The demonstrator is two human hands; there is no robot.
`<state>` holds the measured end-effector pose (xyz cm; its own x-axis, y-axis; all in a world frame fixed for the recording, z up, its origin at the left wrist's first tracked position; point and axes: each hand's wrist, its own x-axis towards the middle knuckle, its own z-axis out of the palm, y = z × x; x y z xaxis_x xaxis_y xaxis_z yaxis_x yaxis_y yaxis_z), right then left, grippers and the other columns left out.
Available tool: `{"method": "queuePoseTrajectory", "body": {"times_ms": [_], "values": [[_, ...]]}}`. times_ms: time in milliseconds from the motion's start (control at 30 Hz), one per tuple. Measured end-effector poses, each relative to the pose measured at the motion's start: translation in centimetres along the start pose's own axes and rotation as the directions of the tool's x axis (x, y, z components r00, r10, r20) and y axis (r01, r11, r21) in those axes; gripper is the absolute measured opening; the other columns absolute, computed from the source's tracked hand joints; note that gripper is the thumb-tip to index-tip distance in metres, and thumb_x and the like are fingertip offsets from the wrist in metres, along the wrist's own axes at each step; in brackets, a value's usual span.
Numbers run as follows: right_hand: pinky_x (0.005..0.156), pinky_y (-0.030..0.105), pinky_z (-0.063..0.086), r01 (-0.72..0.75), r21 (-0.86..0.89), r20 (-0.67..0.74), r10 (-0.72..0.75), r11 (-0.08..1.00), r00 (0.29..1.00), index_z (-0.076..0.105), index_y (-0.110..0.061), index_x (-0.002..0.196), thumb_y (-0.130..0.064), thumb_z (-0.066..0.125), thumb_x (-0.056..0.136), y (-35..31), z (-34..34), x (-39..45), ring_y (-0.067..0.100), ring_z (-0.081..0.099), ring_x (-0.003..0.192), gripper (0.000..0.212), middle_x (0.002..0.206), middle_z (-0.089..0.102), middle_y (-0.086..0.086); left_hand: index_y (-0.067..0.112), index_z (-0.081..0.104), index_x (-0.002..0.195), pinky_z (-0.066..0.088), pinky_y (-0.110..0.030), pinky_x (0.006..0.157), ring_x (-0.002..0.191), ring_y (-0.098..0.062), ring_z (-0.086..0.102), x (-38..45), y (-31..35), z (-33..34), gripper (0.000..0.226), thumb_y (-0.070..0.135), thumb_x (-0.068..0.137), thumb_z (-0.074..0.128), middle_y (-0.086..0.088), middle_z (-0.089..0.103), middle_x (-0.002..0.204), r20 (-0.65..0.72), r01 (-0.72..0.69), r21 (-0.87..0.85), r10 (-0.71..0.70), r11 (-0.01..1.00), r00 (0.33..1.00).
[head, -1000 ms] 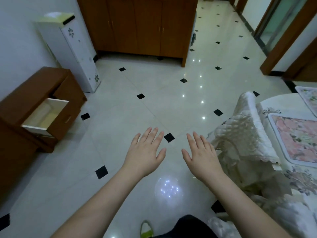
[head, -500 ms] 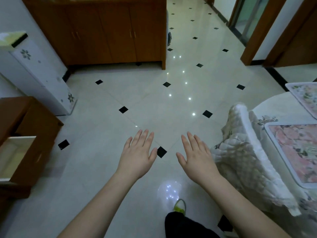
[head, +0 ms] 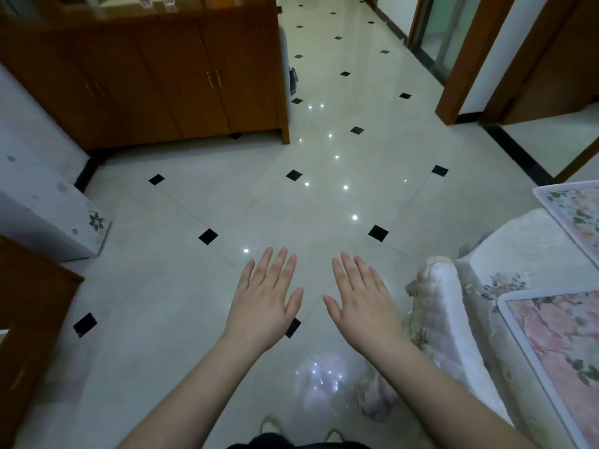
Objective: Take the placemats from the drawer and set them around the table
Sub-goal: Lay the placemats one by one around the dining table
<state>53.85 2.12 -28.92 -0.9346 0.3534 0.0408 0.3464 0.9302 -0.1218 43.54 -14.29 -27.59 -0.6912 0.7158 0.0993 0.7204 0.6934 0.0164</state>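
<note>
Two floral placemats lie on the cloth-covered table (head: 505,254) at the right edge of view: the near placemat (head: 557,348) at lower right, the far placemat (head: 575,210) beyond it, apart from each other. A quilted chair cover (head: 437,306) stands just beside the table's rim. Left hand (head: 264,306) and right hand (head: 364,303) are held out side by side above the tiled floor (head: 227,205), palms down, fingers straight and slightly spread, holding nothing. A brown cabinet (head: 29,322) sits at the left edge; a wooden sideboard (head: 162,82) stands farther back.
</note>
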Motion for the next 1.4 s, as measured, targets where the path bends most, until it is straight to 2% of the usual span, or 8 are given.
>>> {"method": "queuePoseTrajectory", "body": {"times_ms": [167, 433, 700, 1000, 1167, 1267, 1333, 1400], "values": [[0.111, 0.044, 0.022, -0.052, -0.045, -0.015, 0.051, 0.998, 0.999, 0.047, -0.010, 0.145, -0.048, 0.033, 0.092, 1.7, 0.8, 5.9, 0.030, 0.047, 0.137, 0.066, 0.148, 0.049, 0.008, 0.016, 0.045, 0.148, 0.016, -0.044, 0.116, 0.143, -0.025, 0.038, 7.1, -1.1, 1.9, 0.061, 0.048, 0.098, 0.028, -0.003, 0.046, 0.152, 0.005, -0.068, 0.005, 0.068, 0.998, 0.998], [0.114, 0.045, 0.020, -0.186, -0.118, -0.002, 0.187, 0.975, 0.982, 0.046, -0.007, 0.145, -0.047, 0.033, 0.091, 3.4, 1.5, 16.5, 0.031, 0.044, 0.138, 0.069, 0.148, 0.049, 0.011, 0.014, 0.039, 0.151, 0.017, -0.045, 0.116, 0.145, -0.023, 0.036, 19.0, -4.9, 3.1, 0.061, 0.047, 0.100, 0.027, -0.004, 0.045, 0.152, -0.026, -0.179, -0.091, 0.177, 0.980, 0.984], [0.111, 0.041, 0.023, -0.369, -0.086, -0.044, 0.366, 0.926, 0.930, 0.051, -0.004, 0.141, -0.048, 0.032, 0.091, 4.6, 1.1, 26.1, 0.030, 0.049, 0.135, 0.069, 0.144, 0.053, 0.014, 0.011, 0.039, 0.151, 0.014, -0.037, 0.118, 0.145, -0.023, 0.034, 31.2, -6.2, 5.2, 0.063, 0.047, 0.100, 0.026, -0.007, 0.041, 0.155, -0.001, -0.343, -0.139, 0.346, 0.929, 0.938], [0.110, 0.046, 0.025, -0.530, -0.086, -0.062, 0.526, 0.844, 0.848, 0.051, -0.009, 0.142, -0.048, 0.033, 0.092, 14.4, 1.1, 31.4, 0.035, 0.049, 0.133, 0.066, 0.145, 0.052, 0.014, 0.017, 0.036, 0.152, 0.009, -0.041, 0.118, 0.147, -0.026, 0.029, 43.8, -0.2, 8.1, 0.063, 0.050, 0.101, 0.023, -0.005, 0.036, 0.158, 0.026, -0.458, -0.126, 0.464, 0.880, 0.885], [0.109, 0.050, 0.038, -0.618, -0.039, 0.013, 0.619, 0.785, 0.786, 0.049, -0.010, 0.144, -0.050, 0.028, 0.093, 22.4, 0.3, 34.8, 0.033, 0.047, 0.136, 0.068, 0.148, 0.049, 0.012, 0.018, 0.032, 0.154, 0.010, -0.041, 0.121, 0.149, -0.026, 0.025, 51.1, 5.3, 9.1, 0.064, 0.051, 0.101, 0.018, -0.003, 0.030, 0.161, 0.071, -0.510, -0.115, 0.519, 0.853, 0.852], [0.108, 0.050, 0.039, -0.599, -0.050, -0.002, 0.600, 0.799, 0.800, 0.049, -0.010, 0.143, -0.049, 0.029, 0.093, 25.1, -0.2, 36.4, 0.032, 0.048, 0.136, 0.067, 0.147, 0.050, 0.011, 0.020, 0.032, 0.154, 0.017, -0.043, 0.121, 0.148, -0.027, 0.027, 53.7, 7.6, 9.2, 0.064, 0.052, 0.102, 0.015, -0.004, 0.028, 0.161, 0.086, -0.551, -0.106, 0.559, 0.828, 0.824], [0.113, 0.049, 0.032, -0.607, -0.047, 0.011, 0.608, 0.793, 0.794, 0.044, -0.011, 0.147, -0.050, 0.026, 0.094, 27.8, -0.8, 38.1, 0.031, 0.042, 0.140, 0.067, 0.152, 0.044, 0.009, 0.020, 0.031, 0.154, 0.022, -0.045, 0.119, 0.148, -0.027, 0.027, 56.4, 10.0, 9.1, 0.067, 0.052, 0.102, 0.005, -0.004, 0.027, 0.162, 0.116, -0.583, -0.095, 0.590, 0.807, 0.799], [0.120, 0.046, 0.015, -0.587, -0.029, 0.051, 0.588, 0.809, 0.808, 0.023, -0.015, 0.156, -0.050, 0.022, 0.100, 30.1, -0.9, 39.6, 0.028, 0.021, 0.150, 0.066, 0.163, 0.022, 0.006, 0.020, 0.030, 0.154, 0.023, -0.046, 0.118, 0.149, -0.027, 0.026, 58.5, 11.7, 9.0, 0.070, 0.053, 0.101, -0.001, -0.004, 0.025, 0.162, 0.130, -0.593, -0.097, 0.601, 0.799, 0.789]]}}
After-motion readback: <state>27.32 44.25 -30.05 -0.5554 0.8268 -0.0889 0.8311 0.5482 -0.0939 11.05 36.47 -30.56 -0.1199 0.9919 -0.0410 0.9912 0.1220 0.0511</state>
